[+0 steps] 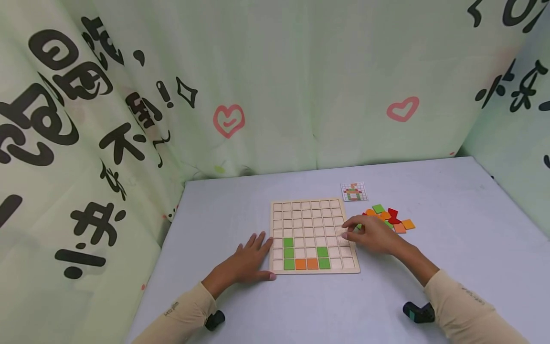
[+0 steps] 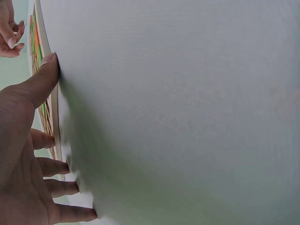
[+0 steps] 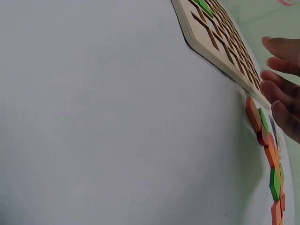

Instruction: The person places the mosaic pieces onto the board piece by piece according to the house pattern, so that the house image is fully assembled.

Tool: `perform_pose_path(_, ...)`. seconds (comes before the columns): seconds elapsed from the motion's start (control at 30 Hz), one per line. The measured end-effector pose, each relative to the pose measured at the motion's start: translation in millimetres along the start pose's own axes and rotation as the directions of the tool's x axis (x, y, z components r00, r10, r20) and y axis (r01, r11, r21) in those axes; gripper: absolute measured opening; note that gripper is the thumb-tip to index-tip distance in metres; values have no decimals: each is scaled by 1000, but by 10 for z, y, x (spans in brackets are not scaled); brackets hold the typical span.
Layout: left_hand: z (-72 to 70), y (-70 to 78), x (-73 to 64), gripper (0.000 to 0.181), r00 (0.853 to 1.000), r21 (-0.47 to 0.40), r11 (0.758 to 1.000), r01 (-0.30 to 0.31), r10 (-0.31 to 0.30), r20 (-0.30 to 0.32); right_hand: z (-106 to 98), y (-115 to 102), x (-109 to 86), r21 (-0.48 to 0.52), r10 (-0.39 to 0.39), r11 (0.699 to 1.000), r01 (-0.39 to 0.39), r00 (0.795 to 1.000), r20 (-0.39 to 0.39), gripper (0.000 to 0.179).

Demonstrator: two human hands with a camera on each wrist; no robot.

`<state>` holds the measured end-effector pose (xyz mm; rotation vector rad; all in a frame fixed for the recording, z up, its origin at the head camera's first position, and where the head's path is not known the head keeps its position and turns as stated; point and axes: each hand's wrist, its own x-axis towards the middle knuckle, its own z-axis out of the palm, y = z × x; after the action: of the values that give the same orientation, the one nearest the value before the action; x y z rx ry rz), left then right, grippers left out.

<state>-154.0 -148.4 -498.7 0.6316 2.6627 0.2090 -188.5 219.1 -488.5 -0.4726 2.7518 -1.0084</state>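
A wooden grid board (image 1: 306, 220) lies on the white table, with several green and orange square tiles set in its two lower corners and bottom row. With fingers spread, my left hand (image 1: 248, 262) rests at the board's left edge; in the left wrist view its thumb (image 2: 44, 79) touches the board's side. My right hand (image 1: 373, 234) hovers over the board's right edge, its fingers loosely bent. Between those fingers (image 3: 281, 89) I see no tile in the right wrist view. Just beyond that hand lies a loose pile of green, red and orange tiles (image 1: 399, 228), partly hidden by it.
A small picture card (image 1: 354, 191) with a gridded coloured figure lies behind the board's far right corner. Pale green curtains (image 1: 309, 95) with black writing and pink hearts hang behind the table. Dark wrist devices (image 1: 418, 313) show under both sleeves.
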Motion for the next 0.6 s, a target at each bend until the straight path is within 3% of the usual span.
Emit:
perform_pose_path(0.27,6,-11,-1,100,1000,5,1000,3,-3,0,-162,215,33,-59,57,996,-63,993,-100,26)
perform_pose_path(0.6,13,-13,6,100,1000,13,1000,3,-3,-4,-137,355,95,-126,94,985,-116,982,-165,25)
